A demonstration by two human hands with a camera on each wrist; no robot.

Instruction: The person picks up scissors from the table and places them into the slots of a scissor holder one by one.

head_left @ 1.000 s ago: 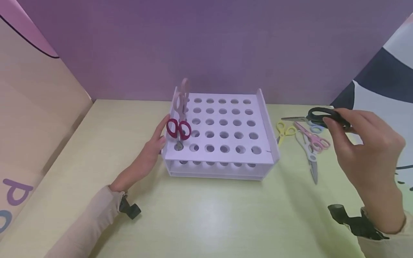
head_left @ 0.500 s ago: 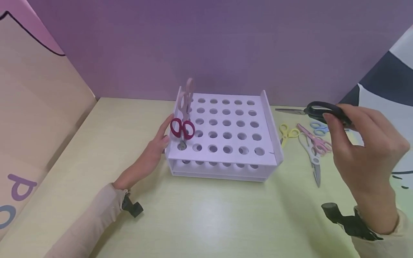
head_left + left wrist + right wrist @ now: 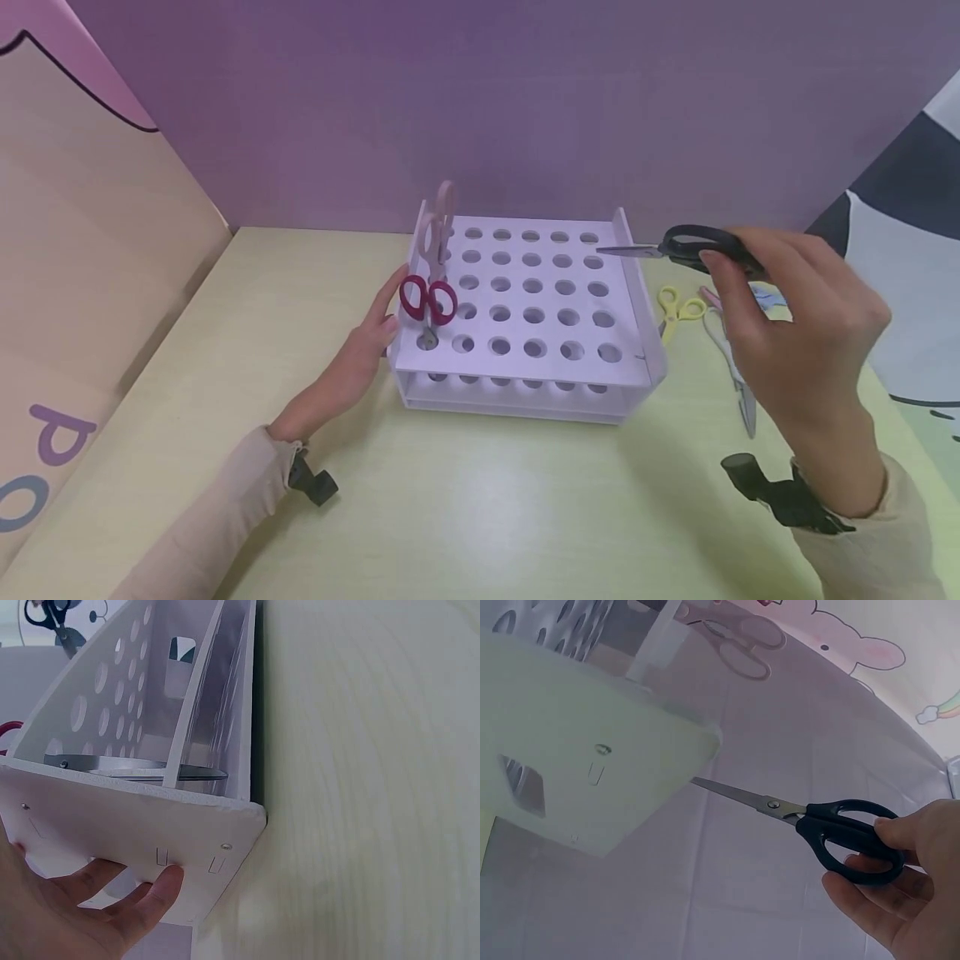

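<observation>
in the right hand (image 3: 806, 325), pinched between thumb and curled fingers: black scissors (image 3: 670, 250), caught by the handle loops, blades together, pointing off to the person's left. up above the table (image 3: 480, 508), reaching out ahead of the fingertips, with slim tips over the right-hand edge of the white rack (image 3: 517, 364) in the head view. perhaps just clear of the side panel, though hard to judge from these angles. over to the left hand (image 3: 358, 354): fingers extended and loosely spread, resting against the outer left side of the rack. just beyond those fingers, along the left column of holes: red scissors (image 3: 427, 302) in the front corner hole, loops up, and pale pink scissors (image 3: 436, 268) farther back. beyond the right side, loose on the table: yellow scissors (image 3: 672, 314) nearest the rack, then white scissors (image 3: 738, 377), bright pink scissors (image 3: 708, 297) and blue scissors (image 3: 767, 297), partly hidden behind the right hand.
</observation>
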